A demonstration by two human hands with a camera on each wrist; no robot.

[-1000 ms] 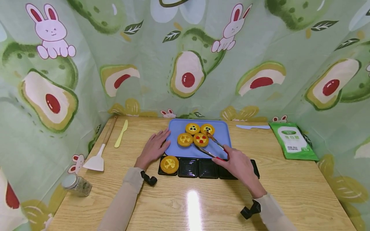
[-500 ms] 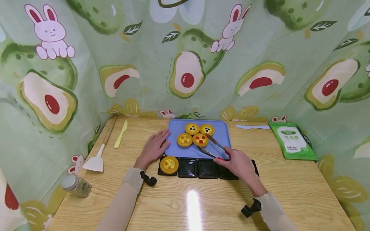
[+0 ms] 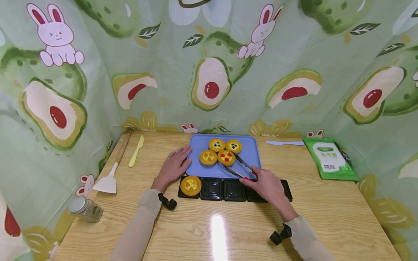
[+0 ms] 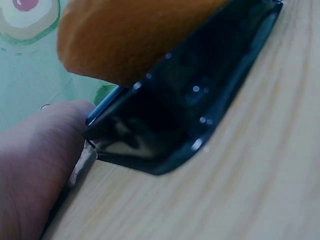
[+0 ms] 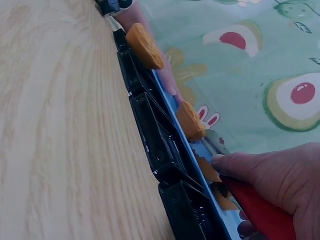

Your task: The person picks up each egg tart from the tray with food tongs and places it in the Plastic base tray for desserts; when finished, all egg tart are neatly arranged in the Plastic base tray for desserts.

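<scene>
My right hand (image 3: 268, 185) grips red-handled tongs (image 3: 232, 172); the red handle (image 5: 260, 210) also shows in the right wrist view. The tongs' two arms are spread on either side of an egg tart with red pieces on top (image 3: 226, 158); whether they touch it I cannot tell. Beside it on the blue tray (image 3: 248, 145) sit two tarts with dark berries (image 3: 217, 145) and one with yellow pieces (image 3: 208, 158). My left hand (image 3: 173, 165) lies with extended fingers at the tray's left edge. Another yellow-topped tart (image 3: 191, 186) fills the leftmost cell of the black compartment tray (image 3: 212, 189).
On the left lie a white spatula (image 3: 107, 183), a yellow knife (image 3: 136, 151) and a tipped glass jar (image 3: 86, 210). To the right are a lilac knife (image 3: 284, 143) and a green-and-white packet (image 3: 330, 158). A patterned cloth (image 3: 176, 98) stands behind the table.
The tongs' upper arm has come off the right-hand berry tart and moved down to the right side of the red-topped tart. My left hand stays in place.
</scene>
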